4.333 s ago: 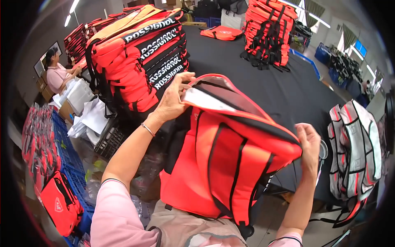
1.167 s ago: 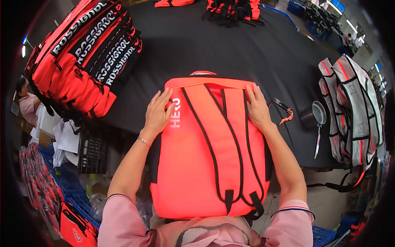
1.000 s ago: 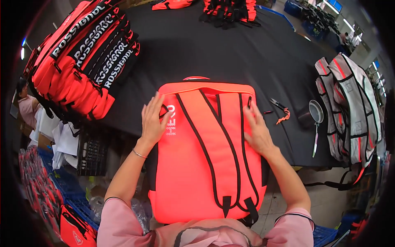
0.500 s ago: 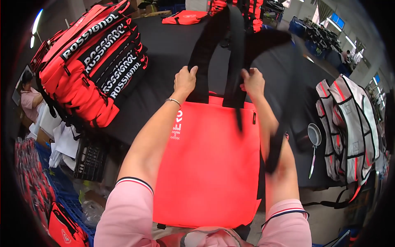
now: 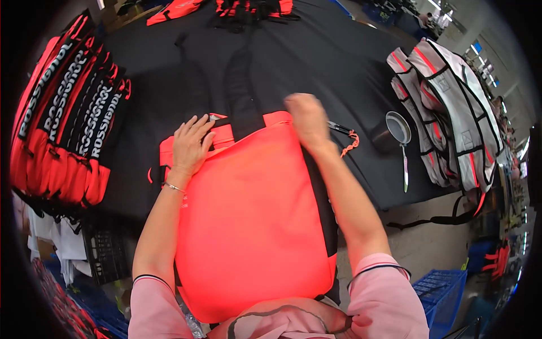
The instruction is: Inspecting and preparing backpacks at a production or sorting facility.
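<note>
A bright red-orange backpack [image 5: 254, 220] lies at the table's near edge, its bottom towards me. My left hand [image 5: 192, 146] rests on its upper left part, fingers stretched out and thumb apart, beside a folded black and red edge. At the upper right corner is my right hand [image 5: 307, 121], blurred, with its fingers curled; what they hold, if anything, is hidden. A black strap [image 5: 241, 85] runs from the backpack's top onto the dark table. Just right of my right hand lies an orange cord loop [image 5: 351, 144] with a black end.
Stacked red and black bags [image 5: 68, 124] stand at the left. Grey-white bags with black trim [image 5: 451, 113] stand at the right, beside a small round strainer-like tool [image 5: 398, 127]. More red bags [image 5: 248, 8] lie on the black table's [image 5: 164, 73] far side. A blue crate [image 5: 443, 294] is lower right.
Both hands have left the raised black straps, which now lie flat beyond the backpack. My left hand has moved left onto the backpack, my right to its upper right corner. The view has shifted.
</note>
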A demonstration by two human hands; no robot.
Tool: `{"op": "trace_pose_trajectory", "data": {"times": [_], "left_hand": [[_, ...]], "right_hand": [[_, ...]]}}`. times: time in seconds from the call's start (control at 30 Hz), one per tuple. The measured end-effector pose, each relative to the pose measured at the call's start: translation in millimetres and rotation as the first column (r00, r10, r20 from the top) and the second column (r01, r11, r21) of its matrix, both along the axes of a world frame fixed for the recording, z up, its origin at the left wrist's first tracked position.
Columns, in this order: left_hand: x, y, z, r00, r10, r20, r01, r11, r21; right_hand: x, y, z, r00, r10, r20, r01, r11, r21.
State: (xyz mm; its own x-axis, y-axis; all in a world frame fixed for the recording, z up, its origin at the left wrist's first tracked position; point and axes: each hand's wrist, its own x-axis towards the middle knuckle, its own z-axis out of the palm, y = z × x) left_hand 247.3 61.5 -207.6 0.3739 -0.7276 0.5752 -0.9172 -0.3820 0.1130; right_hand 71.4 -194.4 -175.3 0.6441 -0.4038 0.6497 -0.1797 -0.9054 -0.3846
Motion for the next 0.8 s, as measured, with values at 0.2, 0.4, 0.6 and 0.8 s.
{"op": "trace_pose_trajectory", "data": {"times": [0.2,0.4,0.6,0.8], "left_hand": [[-98,-46,9,0.959,-0.072,-0.274,0.100,0.991,0.090],[-157,-18,1,0.968,-0.080,-0.237,0.083,0.997,0.004],[-181,-10,-7,0.997,-0.037,-0.062,0.039,0.999,0.023],[-193,-9,-9,0.996,-0.066,-0.064,0.066,0.998,-0.004]], "right_hand": [[-114,-51,-66,0.802,-0.512,-0.307,0.417,0.849,-0.325],[-127,-28,-27,0.829,-0.328,-0.452,0.445,0.877,0.180],[-77,48,47,0.961,-0.209,-0.183,0.238,0.959,0.157],[-65,40,4,0.899,-0.018,-0.437,0.178,0.927,0.329]]}}
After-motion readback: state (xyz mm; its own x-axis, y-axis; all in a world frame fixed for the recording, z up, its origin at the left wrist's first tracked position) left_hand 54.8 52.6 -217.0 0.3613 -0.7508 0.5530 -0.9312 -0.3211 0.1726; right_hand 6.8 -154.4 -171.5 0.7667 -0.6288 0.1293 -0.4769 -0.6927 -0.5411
